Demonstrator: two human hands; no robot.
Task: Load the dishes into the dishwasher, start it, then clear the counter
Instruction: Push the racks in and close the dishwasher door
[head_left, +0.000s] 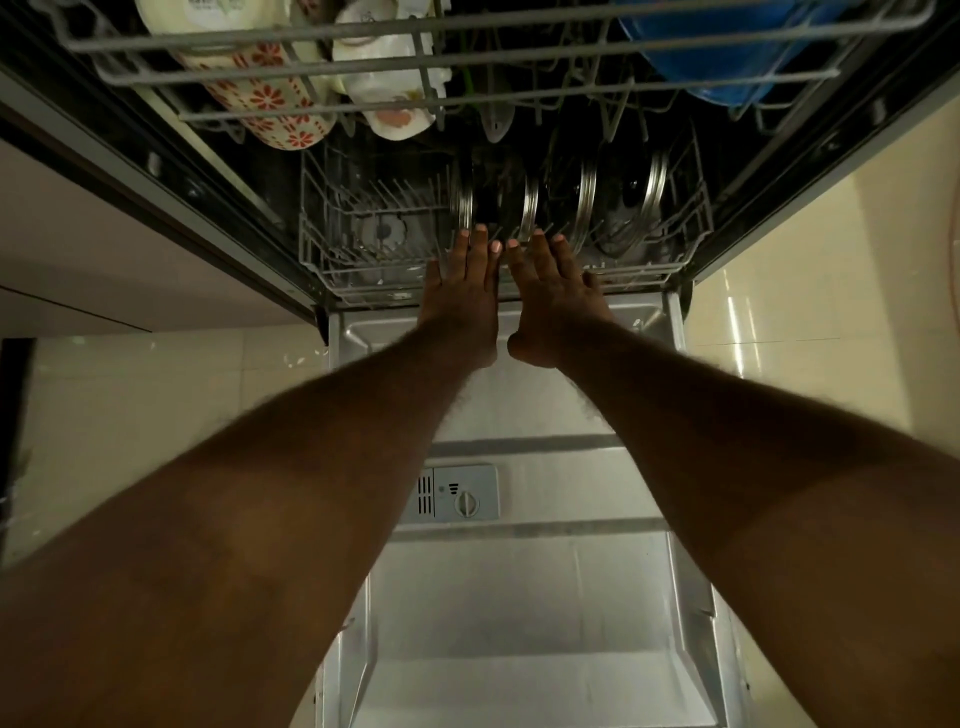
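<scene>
Dishes are already in the machine: steel-rimmed glass pot lids stand on edge in the grey wire lower rack. Above them the grey wire upper rack carries cream cups with red flower prints at eleven o'clock, a white ceramic cup near twelve and a blue plastic container at one o'clock. We hold our left hand and right hand side by side at the lower rack's front rim, fingers straight and close together, grasping nothing. Whether the palms press the wire or sit just off it we cannot tell. The stainless steel door lies open under our forearms, its grey detergent dispenser at six o'clock from the hands. We judge the step to be sliding the lower rack home. A hard shove could rattle the upright lids against each other or tip them out of their tines. Our fingertips lie right at the nearest lid rims, so they could be nipped between glass and wire. An uneven push from one hand could skew the rack on its runners and jam it short, and the door would then not close.
</scene>
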